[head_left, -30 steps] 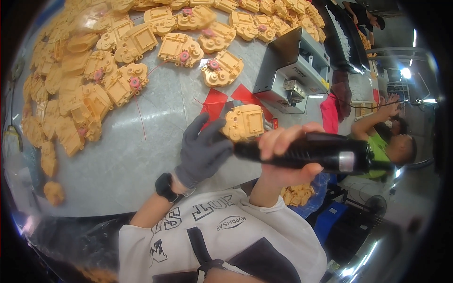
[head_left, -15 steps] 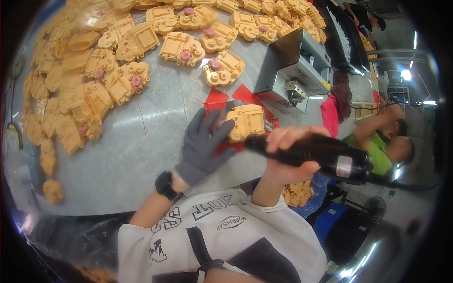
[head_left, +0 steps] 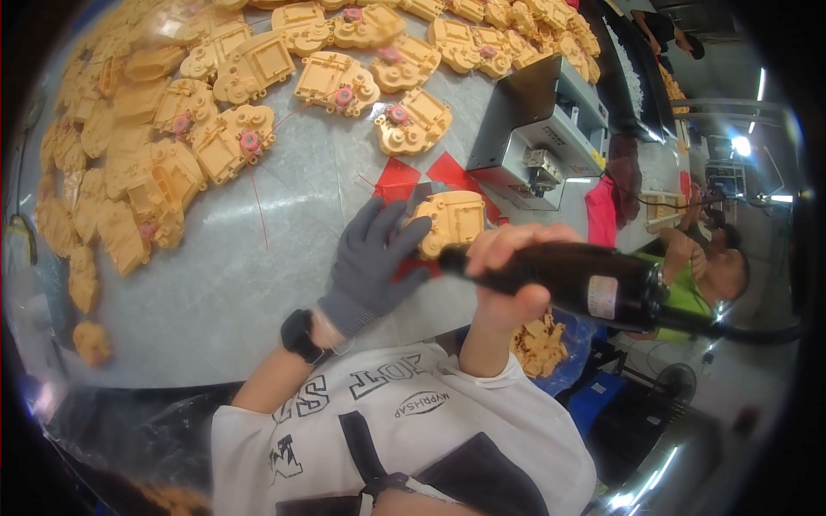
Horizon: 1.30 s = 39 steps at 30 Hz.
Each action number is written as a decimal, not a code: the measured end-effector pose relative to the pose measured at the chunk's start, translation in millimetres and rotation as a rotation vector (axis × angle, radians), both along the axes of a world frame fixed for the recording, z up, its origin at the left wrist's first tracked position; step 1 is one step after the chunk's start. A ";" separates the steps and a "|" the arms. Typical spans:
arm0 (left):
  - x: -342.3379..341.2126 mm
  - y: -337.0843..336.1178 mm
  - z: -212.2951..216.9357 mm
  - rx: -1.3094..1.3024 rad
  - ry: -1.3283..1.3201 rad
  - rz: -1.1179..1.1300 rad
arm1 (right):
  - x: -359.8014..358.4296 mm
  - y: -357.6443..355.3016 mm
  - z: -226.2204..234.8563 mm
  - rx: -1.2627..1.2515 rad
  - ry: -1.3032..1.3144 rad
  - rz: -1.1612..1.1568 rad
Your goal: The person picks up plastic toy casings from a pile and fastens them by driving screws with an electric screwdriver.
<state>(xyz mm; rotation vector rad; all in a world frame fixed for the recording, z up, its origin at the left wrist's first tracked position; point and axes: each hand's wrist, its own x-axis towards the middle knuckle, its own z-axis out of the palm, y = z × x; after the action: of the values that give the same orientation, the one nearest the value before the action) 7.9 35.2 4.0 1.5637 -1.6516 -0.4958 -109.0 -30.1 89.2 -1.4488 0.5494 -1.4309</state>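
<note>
A yellow plastic housing (head_left: 453, 221), flat and toy-like with its open inner side up, lies near the bench's (head_left: 258, 284) near edge, partly over red triangular marks (head_left: 411, 181) on the grey surface. The left hand (head_left: 372, 258), in a grey knit glove, lies flat beside it, fingers spread wide and touching the housing's left side to steady it; a black watch (head_left: 298, 334) sits on that wrist. The right hand (head_left: 508, 275), bare, is wrapped round the barrel of a black powered screwdriver (head_left: 585, 282), whose tip points at the housing's lower edge; whether the tip touches cannot be told. A dark cable (head_left: 748, 331) runs off the tool's rear, past the bench's right end.

Judging by the layout, this piece is in mid-work, and most of the job looks outstanding: many like yellow housings (head_left: 215, 129), several with a pink round part fitted, crowd the far and left parts of the bench. No separate finished pile can be made out, though more yellow parts (head_left: 540, 342) lie below the near edge.

A grey boxy machine (head_left: 542, 129) stands toward the bench's right end. Beyond it another person in a green top (head_left: 688, 297) is seated.
</note>
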 end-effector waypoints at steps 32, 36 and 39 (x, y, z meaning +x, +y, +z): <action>4.3 -7.1 2.1 -0.069 0.047 -0.078 | -59.2 -76.6 29.3 -0.022 -0.149 -0.136; 4.5 -6.3 3.4 -0.084 0.076 -0.089 | -53.4 -72.6 46.2 -0.220 -0.052 -0.279; 4.1 -5.3 2.6 -0.089 0.081 -0.073 | -58.7 -107.3 43.4 -0.244 0.041 -0.532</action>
<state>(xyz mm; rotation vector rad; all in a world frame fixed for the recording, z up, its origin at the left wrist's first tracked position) 12.1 29.8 6.6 1.4056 -1.6504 -0.5107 -167.7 -137.5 132.6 -1.5959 0.8547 -1.9406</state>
